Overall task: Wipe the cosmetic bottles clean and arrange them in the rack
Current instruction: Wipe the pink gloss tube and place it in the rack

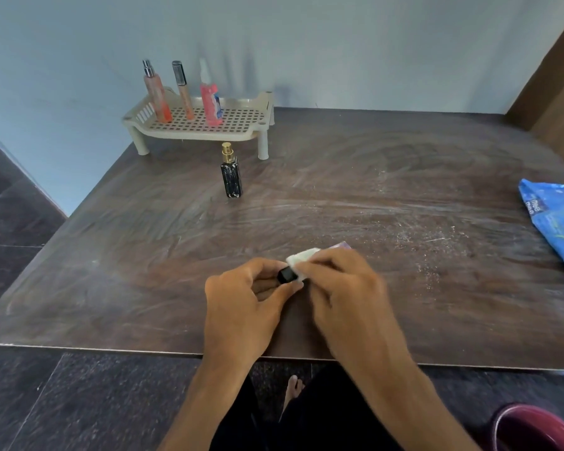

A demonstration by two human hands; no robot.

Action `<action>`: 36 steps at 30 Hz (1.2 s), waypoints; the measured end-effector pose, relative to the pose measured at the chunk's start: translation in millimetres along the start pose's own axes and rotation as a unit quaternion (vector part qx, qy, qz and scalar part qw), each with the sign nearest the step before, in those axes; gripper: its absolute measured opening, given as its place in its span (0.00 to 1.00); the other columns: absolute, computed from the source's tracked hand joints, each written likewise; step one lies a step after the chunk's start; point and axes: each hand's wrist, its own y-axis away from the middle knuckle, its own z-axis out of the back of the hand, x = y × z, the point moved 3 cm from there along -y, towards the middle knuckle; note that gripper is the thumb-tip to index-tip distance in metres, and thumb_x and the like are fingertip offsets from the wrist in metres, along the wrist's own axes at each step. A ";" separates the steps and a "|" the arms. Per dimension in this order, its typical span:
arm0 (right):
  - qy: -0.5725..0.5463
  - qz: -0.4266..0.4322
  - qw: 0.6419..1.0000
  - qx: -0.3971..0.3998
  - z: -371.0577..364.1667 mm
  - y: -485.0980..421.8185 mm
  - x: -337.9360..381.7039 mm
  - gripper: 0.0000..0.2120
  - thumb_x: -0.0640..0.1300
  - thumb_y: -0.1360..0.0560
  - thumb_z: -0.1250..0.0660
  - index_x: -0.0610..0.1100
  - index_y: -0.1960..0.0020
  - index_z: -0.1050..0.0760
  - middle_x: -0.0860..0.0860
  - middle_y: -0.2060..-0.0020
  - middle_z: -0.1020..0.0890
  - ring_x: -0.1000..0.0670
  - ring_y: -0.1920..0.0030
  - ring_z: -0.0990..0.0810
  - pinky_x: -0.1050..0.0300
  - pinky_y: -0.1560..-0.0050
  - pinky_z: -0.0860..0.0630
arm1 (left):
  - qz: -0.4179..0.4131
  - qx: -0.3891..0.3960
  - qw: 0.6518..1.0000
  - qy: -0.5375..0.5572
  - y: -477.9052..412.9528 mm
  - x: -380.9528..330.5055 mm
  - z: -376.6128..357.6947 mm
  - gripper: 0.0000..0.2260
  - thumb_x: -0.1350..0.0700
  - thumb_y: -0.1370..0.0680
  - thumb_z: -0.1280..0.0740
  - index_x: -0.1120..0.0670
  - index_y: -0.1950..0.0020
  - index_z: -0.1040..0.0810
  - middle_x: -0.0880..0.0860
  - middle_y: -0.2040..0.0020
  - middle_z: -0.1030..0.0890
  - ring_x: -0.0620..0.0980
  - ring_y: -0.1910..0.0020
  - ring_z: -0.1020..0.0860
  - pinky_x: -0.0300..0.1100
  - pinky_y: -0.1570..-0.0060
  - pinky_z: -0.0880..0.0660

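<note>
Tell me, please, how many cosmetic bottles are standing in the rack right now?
3, all upright in the rack: a peach spray bottle at its left end, a slim tube-like bottle beside it, and a pink bottle near the middle. None seems hidden.

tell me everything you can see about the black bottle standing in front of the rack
The black bottle is a small square-sided spray bottle, apparently glass, with a gold sprayer on top and no cap. White smears streak its front face. It stands upright on the brown table, just in front of the beige rack, apart from it. Neither hand touches it.
</note>
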 end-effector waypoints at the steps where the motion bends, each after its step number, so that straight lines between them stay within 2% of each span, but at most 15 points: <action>1: -0.015 0.017 1.000 0.005 -3.1 4.7 10.8 0.14 0.40 0.26 0.39 0.41 0.49 0.15 0.48 0.54 0.16 0.48 0.53 0.17 0.58 0.55 0.19 | -0.002 0.004 1.000 0.000 0.2 0.3 0.2 0.09 0.65 0.30 0.22 0.52 0.55 0.15 0.42 0.62 0.15 0.35 0.62 0.16 0.29 0.58 0.21; 5: -0.018 0.013 1.000 0.007 -1.7 3.1 1.1 0.17 0.43 0.26 0.42 0.42 0.50 0.15 0.49 0.55 0.16 0.46 0.53 0.18 0.56 0.54 0.20 | 0.000 0.007 1.000 0.005 1.2 -0.5 -0.5 0.11 0.65 0.31 0.22 0.51 0.55 0.16 0.40 0.62 0.15 0.34 0.62 0.16 0.24 0.59 0.24; 9: 0.016 -0.077 0.997 0.012 10.9 -10.0 -40.5 0.14 0.35 0.24 0.35 0.45 0.43 0.16 0.51 0.50 0.17 0.50 0.47 0.19 0.60 0.46 0.23 | -0.009 0.001 1.000 -0.001 1.4 -2.4 -1.6 0.11 0.63 0.33 0.20 0.52 0.54 0.14 0.39 0.62 0.16 0.33 0.62 0.17 0.23 0.57 0.24; 11: 0.027 -0.101 0.994 0.017 10.7 -12.8 -42.4 0.13 0.34 0.24 0.34 0.44 0.42 0.17 0.51 0.50 0.18 0.51 0.47 0.20 0.60 0.46 0.23 | -0.010 0.000 1.000 -0.001 1.6 -2.7 -1.5 0.12 0.63 0.33 0.20 0.52 0.53 0.14 0.39 0.62 0.16 0.33 0.62 0.17 0.23 0.57 0.24; 14: 0.049 -0.069 0.996 0.013 1.7 -8.2 -21.0 0.13 0.30 0.27 0.31 0.39 0.45 0.16 0.47 0.53 0.17 0.46 0.51 0.20 0.53 0.54 0.20 | -0.003 -0.003 1.000 0.002 1.3 -1.8 -1.3 0.12 0.63 0.33 0.20 0.50 0.55 0.15 0.40 0.62 0.16 0.34 0.63 0.17 0.24 0.58 0.24; 17: 0.027 -0.006 0.999 0.019 -6.8 4.1 7.1 0.13 0.30 0.30 0.29 0.39 0.47 0.16 0.48 0.54 0.17 0.46 0.52 0.19 0.57 0.57 0.19 | -0.003 0.003 1.000 0.005 1.5 -1.0 -0.4 0.12 0.64 0.32 0.21 0.48 0.57 0.16 0.39 0.63 0.16 0.34 0.63 0.17 0.24 0.59 0.24; 19: 0.017 0.013 1.000 0.013 -5.4 5.5 8.7 0.11 0.36 0.27 0.33 0.40 0.49 0.15 0.48 0.54 0.16 0.48 0.52 0.18 0.59 0.56 0.20 | -0.008 0.007 1.000 0.003 1.2 -1.3 0.2 0.11 0.65 0.32 0.22 0.50 0.56 0.15 0.40 0.62 0.15 0.34 0.63 0.17 0.23 0.59 0.25; 21: 0.013 -0.011 1.000 -0.002 -0.4 -0.3 -8.4 0.15 0.40 0.26 0.39 0.42 0.48 0.15 0.49 0.54 0.16 0.48 0.52 0.18 0.65 0.51 0.25 | -0.004 0.010 1.000 0.006 0.3 -0.8 0.5 0.10 0.65 0.32 0.21 0.54 0.54 0.15 0.42 0.61 0.15 0.34 0.62 0.16 0.23 0.58 0.25; 24: 0.014 -0.073 0.997 0.008 9.3 -10.2 -38.9 0.13 0.36 0.24 0.35 0.45 0.44 0.16 0.52 0.51 0.17 0.51 0.49 0.19 0.68 0.47 0.28 | 0.003 0.017 1.000 0.010 -1.6 -0.6 1.2 0.11 0.63 0.33 0.19 0.54 0.54 0.15 0.44 0.60 0.14 0.36 0.61 0.16 0.25 0.58 0.24; 26: 0.015 -0.082 0.996 0.022 9.3 -11.5 -43.6 0.13 0.35 0.23 0.34 0.44 0.42 0.17 0.53 0.50 0.18 0.52 0.47 0.20 0.66 0.46 0.26 | 0.024 0.022 0.999 0.023 -4.1 -0.3 3.7 0.12 0.60 0.35 0.18 0.52 0.54 0.15 0.45 0.60 0.13 0.37 0.61 0.15 0.26 0.59 0.23; 28: 0.029 -0.068 0.997 0.021 7.0 -10.1 -39.9 0.14 0.34 0.23 0.34 0.42 0.40 0.18 0.51 0.49 0.18 0.50 0.46 0.20 0.59 0.46 0.22 | 0.040 0.027 0.998 0.038 -5.7 -1.0 6.3 0.13 0.56 0.36 0.18 0.50 0.53 0.14 0.45 0.60 0.13 0.38 0.61 0.15 0.26 0.59 0.23; 31: 0.018 -0.071 0.997 0.009 6.8 -9.9 -38.7 0.13 0.35 0.23 0.34 0.42 0.40 0.19 0.51 0.49 0.19 0.51 0.46 0.20 0.56 0.46 0.21 | 0.048 0.018 0.998 0.036 -6.8 -1.4 7.1 0.08 0.52 0.32 0.20 0.48 0.54 0.14 0.44 0.61 0.13 0.38 0.61 0.15 0.26 0.60 0.24; 33: 0.008 -0.073 0.997 0.001 7.8 -10.0 -39.6 0.13 0.35 0.23 0.34 0.42 0.41 0.18 0.51 0.50 0.19 0.51 0.47 0.19 0.56 0.46 0.21 | 0.053 0.006 0.998 0.041 -6.3 -0.8 5.4 0.07 0.53 0.31 0.20 0.47 0.55 0.15 0.45 0.61 0.13 0.39 0.62 0.15 0.28 0.60 0.23; 36: 0.013 -0.066 0.998 -0.002 9.6 -9.2 -37.8 0.14 0.32 0.25 0.32 0.42 0.42 0.17 0.50 0.52 0.17 0.49 0.50 0.18 0.58 0.49 0.21 | 0.053 -0.024 0.995 0.075 -4.1 -1.2 2.0 0.13 0.59 0.34 0.19 0.50 0.56 0.19 0.47 0.60 0.13 0.42 0.61 0.14 0.33 0.58 0.20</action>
